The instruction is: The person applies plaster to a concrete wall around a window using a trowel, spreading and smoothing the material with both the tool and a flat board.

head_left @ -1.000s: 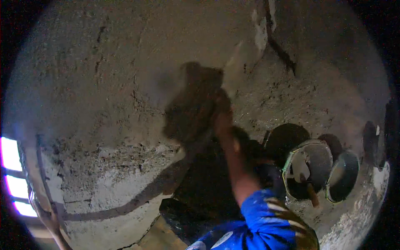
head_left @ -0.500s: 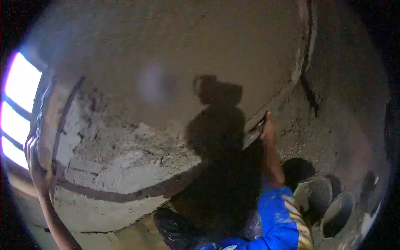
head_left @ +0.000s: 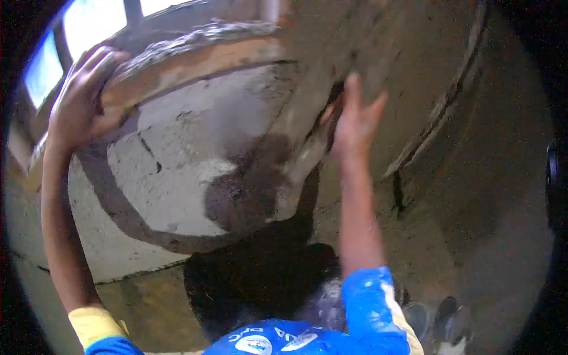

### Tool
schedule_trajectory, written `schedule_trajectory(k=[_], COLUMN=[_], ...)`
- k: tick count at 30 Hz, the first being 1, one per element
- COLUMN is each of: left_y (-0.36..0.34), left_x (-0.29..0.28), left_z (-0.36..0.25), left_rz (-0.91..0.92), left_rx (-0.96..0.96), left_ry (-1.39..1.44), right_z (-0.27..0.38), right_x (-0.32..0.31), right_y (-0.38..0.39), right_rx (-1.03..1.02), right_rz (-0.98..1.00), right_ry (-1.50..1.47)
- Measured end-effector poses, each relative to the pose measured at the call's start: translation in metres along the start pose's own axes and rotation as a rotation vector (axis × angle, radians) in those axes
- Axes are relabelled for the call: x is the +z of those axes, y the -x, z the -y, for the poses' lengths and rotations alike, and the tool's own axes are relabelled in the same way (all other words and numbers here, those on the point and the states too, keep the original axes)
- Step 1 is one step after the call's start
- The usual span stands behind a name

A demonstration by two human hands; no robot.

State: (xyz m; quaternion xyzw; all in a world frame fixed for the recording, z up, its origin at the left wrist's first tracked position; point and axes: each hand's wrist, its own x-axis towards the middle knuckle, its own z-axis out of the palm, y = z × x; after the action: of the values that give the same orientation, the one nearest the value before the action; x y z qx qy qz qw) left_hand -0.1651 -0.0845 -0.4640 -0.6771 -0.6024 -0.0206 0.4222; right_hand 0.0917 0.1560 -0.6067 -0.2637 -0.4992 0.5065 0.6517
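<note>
At the upper left, my left hand (head_left: pixel 83 112) is closed over the end of a wooden board (head_left: pixel 195 65) that runs along the window ledge, its top edge rough with grey mortar. Near the middle, my right hand (head_left: pixel 355 127) is pressed up to the wall, gripping what looks like a plastering trowel (head_left: pixel 333 112), seen almost edge-on and blurred. Wet brown plaster (head_left: pixel 378 41) covers the wall around it. Below the board lies a paler, rough grey patch (head_left: pixel 171 177), partly in my shadow.
Bright window panes (head_left: pixel 94 23) stand above the board. A dark groove (head_left: pixel 441 118) curves down the wall to the right, with a short dark slot (head_left: pixel 398 192) beneath. Round buckets (head_left: pixel 417 319) sit at the lower right. My shadow darkens the lower middle.
The view has swung left toward the window, so the board and both arms show more fully. My right hand has moved up along the wall, nearer the board; the left still holds it.
</note>
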Motion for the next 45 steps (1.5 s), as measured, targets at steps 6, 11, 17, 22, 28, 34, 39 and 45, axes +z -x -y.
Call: schedule_trajectory(k=[6, 11, 17, 22, 28, 34, 39, 45], left_y=[0.021, 0.004, 0.011, 0.010, 0.008, 0.003, -0.010, -0.006], left_x=[0.004, 0.008, -0.005, 0.003, 0.000, 0.002, -0.001, 0.006], left_z=[0.011, 0.000, -0.005, -0.001, -0.005, -0.008, -0.015, -0.011], left_rz=[-0.020, -0.056, 0.023, -0.008, 0.019, 0.022, 0.060, 0.037], left_rx=[-0.016, 0.011, -0.077, -0.069, -0.159, -0.141, -0.084, -0.126], left_ry=[0.049, 0.060, 0.031, 0.021, 0.000, -0.012, -0.056, -0.132], right_z=[0.154, 0.096, -0.128, -0.169, -0.058, 0.073, 0.062, -0.081], right_x=[0.047, -0.062, -0.124, -0.050, 0.007, -0.070, -0.183, -0.259], right_y=[-0.110, -0.218, -0.043, 0.124, 0.057, -0.192, -0.314, -0.296], right_rx=[-0.555, -0.358, 0.136, 0.261, 0.116, -0.535, -0.393, -0.150], right_rz=[0.111, -0.098, -0.253, -0.128, -0.019, -0.077, -0.218, -0.312], right_ry=[0.242, 0.420, 0.439, 0.008, -0.008, 0.528, 0.642, 0.449])
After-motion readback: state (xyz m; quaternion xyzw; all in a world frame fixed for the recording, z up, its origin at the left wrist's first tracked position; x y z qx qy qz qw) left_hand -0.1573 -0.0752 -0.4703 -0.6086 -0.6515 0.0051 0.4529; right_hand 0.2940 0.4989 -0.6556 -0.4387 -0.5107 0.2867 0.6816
